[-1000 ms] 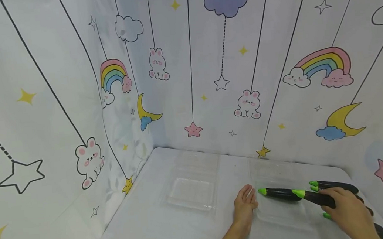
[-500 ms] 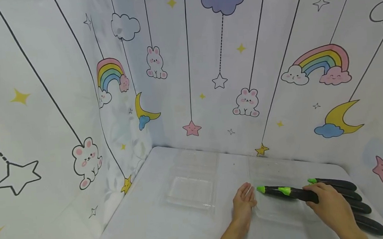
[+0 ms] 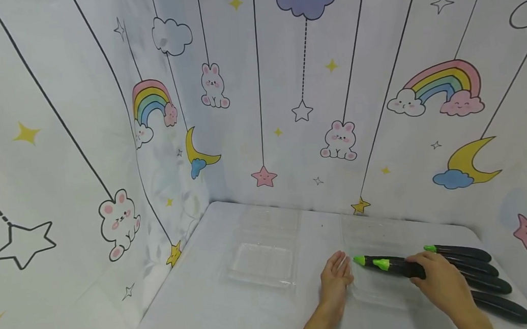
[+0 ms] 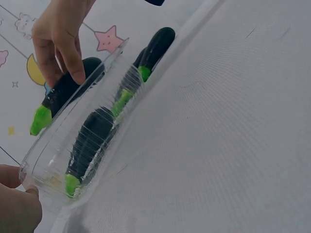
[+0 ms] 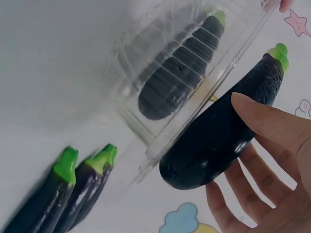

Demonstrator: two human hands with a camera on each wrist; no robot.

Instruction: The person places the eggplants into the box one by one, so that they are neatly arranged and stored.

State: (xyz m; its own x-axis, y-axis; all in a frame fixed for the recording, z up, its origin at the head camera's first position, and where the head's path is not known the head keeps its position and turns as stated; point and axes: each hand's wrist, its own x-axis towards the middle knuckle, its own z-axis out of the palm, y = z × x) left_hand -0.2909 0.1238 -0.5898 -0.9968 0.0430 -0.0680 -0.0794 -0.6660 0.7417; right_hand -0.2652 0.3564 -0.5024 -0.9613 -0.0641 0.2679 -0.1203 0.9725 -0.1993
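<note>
A clear plastic clamshell box point(image 3: 383, 301) lies opened out on the white table, with one dark eggplant point(image 4: 92, 138) inside, its green cap pointing left. Over the box's rim, my right hand point(image 3: 441, 279) grips a second eggplant point(image 5: 218, 131) between thumb and fingers, its green cap also facing left. That eggplant partly covers the one inside in the head view. At the box's left edge, my left hand point(image 3: 336, 282) touches the rim with its fingers straight and its thumb at the plastic. Only part of this hand shows in the left wrist view.
Several more eggplants point(image 3: 503, 306) lie side by side along the table's right edge. Another opened clear box point(image 3: 263, 264) sits on the left of the table point(image 3: 238, 322). A printed white curtain point(image 3: 287, 107) stands behind and to the left.
My right hand has carried its eggplant leftward from the row at the right, until it is above the one in the box. My left hand stays at the box's edge.
</note>
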